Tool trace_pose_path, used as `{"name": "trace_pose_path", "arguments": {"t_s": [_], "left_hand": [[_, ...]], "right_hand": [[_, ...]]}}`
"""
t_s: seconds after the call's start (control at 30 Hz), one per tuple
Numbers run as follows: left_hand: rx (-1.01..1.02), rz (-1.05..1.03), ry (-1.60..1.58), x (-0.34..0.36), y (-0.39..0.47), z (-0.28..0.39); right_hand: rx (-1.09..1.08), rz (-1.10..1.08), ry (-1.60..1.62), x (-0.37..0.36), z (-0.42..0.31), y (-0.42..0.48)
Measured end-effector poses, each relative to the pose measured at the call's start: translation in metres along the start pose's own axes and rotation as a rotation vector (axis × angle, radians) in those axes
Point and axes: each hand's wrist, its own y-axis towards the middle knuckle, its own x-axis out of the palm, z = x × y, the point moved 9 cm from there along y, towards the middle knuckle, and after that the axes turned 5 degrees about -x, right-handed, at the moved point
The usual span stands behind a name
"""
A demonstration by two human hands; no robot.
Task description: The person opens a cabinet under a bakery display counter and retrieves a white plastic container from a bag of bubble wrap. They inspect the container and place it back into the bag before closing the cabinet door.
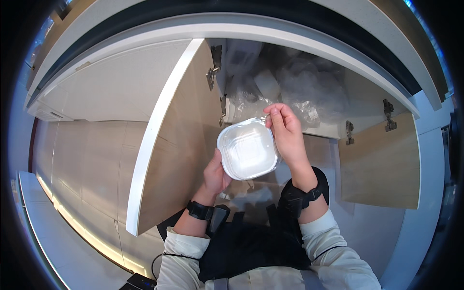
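A square, round-cornered container, white or clear and glossy, is held in front of the open cabinet. Clear plastic shows around its edge; whether that is a lid or a wrapper I cannot tell. My left hand grips the container's lower left side, thumb along the rim and fingers underneath. At the upper right corner, my right hand pinches the clear plastic between thumb and fingers. Behind the container, the cabinet holds clear plastic bags and a whitish item among them.
The left cabinet door stands swung out beside my left arm. The right door is also swung out, with metal hinges. A countertop edge runs above the cabinet. Tiled floor lies to the left.
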Motion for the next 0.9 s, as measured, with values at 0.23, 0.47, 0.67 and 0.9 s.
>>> {"name": "trace_pose_path", "arguments": {"t_s": [0.23,0.47,0.67,0.9], "left_hand": [[-0.001,0.059,-0.008,-0.003,0.0,0.002],[-0.035,0.064,0.051,-0.008,0.0,-0.007],[0.024,0.047,0.26,-0.005,-0.003,-0.005],[-0.082,0.141,0.154,-0.03,0.001,-0.018]], "right_hand": [[-0.233,0.1,-0.303,0.002,0.008,-0.003],[-0.065,0.053,-0.206,0.003,0.017,-0.009],[-0.123,0.08,-0.385,0.001,0.017,-0.013],[-0.093,0.037,-0.26,0.006,0.03,-0.01]]}}
